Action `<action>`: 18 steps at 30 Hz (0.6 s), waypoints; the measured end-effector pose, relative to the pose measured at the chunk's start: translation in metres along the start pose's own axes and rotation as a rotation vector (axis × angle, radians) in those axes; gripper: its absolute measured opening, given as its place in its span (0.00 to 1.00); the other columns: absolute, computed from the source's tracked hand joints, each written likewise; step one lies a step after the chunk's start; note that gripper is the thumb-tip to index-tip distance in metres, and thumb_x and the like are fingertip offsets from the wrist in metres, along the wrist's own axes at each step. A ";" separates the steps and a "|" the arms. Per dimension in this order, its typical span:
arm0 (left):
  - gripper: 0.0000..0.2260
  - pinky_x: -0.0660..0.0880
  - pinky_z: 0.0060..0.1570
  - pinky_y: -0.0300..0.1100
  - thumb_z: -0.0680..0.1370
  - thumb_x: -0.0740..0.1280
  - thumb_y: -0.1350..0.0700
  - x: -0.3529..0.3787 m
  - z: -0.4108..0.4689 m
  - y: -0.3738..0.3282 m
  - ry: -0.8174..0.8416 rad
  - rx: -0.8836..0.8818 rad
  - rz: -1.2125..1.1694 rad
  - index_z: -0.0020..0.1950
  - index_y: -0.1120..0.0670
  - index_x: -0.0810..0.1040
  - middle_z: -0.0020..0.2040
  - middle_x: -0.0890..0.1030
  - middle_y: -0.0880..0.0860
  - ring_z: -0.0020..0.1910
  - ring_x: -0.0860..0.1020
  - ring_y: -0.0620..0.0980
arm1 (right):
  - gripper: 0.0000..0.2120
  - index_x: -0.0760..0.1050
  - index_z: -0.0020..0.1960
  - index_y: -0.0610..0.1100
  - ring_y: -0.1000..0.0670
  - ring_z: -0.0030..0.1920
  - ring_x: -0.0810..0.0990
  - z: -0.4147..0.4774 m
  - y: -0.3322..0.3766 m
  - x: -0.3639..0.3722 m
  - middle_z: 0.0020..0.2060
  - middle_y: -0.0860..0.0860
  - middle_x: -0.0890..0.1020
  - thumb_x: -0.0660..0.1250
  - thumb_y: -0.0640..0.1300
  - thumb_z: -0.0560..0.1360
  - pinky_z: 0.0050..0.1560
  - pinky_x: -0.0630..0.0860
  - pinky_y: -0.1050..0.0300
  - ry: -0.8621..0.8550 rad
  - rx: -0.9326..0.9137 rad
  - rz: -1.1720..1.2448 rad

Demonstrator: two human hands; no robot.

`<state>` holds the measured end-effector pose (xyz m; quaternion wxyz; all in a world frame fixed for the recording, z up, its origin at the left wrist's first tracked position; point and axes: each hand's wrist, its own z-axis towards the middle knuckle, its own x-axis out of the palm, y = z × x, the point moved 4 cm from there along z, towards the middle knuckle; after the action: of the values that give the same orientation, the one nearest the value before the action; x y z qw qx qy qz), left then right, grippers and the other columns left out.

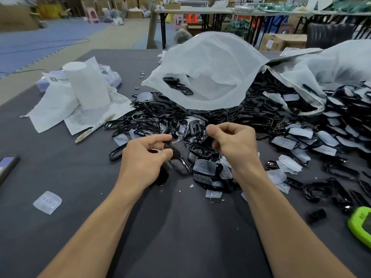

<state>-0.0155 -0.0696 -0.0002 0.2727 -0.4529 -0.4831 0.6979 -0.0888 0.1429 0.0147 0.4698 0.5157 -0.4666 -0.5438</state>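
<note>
My left hand [146,157] pinches a black frame [180,160] by its rim, just this side of the white bag [210,63]. It seems light, stiff and slick. My right hand [234,145] is curled, perhaps empty; I cannot tell.

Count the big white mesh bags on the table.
2. One mesh bag gapes open behind the middle of the black parts pile; a second mesh bag lies at the right, parts heaped before it. A flat whitish sheet between them may be a third.
</note>
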 end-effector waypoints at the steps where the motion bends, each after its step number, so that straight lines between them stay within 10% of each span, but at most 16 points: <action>1: 0.15 0.72 0.34 0.25 0.71 0.78 0.59 0.000 0.000 -0.001 -0.008 0.007 -0.007 0.46 0.37 0.87 0.38 0.84 0.36 0.33 0.79 0.37 | 0.08 0.85 0.36 0.49 0.53 0.26 0.74 -0.002 0.000 0.005 0.26 0.49 0.81 0.78 0.46 0.73 0.33 0.72 0.57 0.031 -0.003 -0.003; 9: 0.16 0.76 0.44 0.30 0.73 0.75 0.57 -0.005 0.000 -0.007 -0.125 0.035 -0.084 0.42 0.33 0.86 0.38 0.86 0.37 0.40 0.83 0.34 | 0.11 0.84 0.46 0.43 0.51 0.28 0.80 -0.009 0.001 0.019 0.32 0.45 0.85 0.67 0.30 0.78 0.28 0.72 0.64 0.178 0.053 0.169; 14: 0.17 0.66 0.57 0.29 0.74 0.72 0.56 -0.010 -0.007 -0.011 -0.193 0.111 0.392 0.60 0.40 0.85 0.49 0.80 0.35 0.59 0.76 0.40 | 0.11 0.83 0.45 0.41 0.49 0.30 0.82 -0.010 0.000 0.024 0.33 0.45 0.86 0.66 0.29 0.79 0.28 0.74 0.63 0.219 0.036 0.179; 18: 0.18 0.72 0.60 0.40 0.69 0.69 0.51 0.007 -0.020 -0.024 0.150 0.257 0.508 0.57 0.37 0.85 0.52 0.80 0.36 0.59 0.75 0.41 | 0.12 0.83 0.47 0.41 0.49 0.32 0.83 -0.011 -0.002 0.025 0.34 0.44 0.86 0.64 0.28 0.79 0.31 0.78 0.61 0.217 0.050 0.200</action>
<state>-0.0020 -0.0463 0.0167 0.1795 -0.5715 -0.2406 0.7637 -0.0790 0.1181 0.0094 0.5563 0.5341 -0.4754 -0.4234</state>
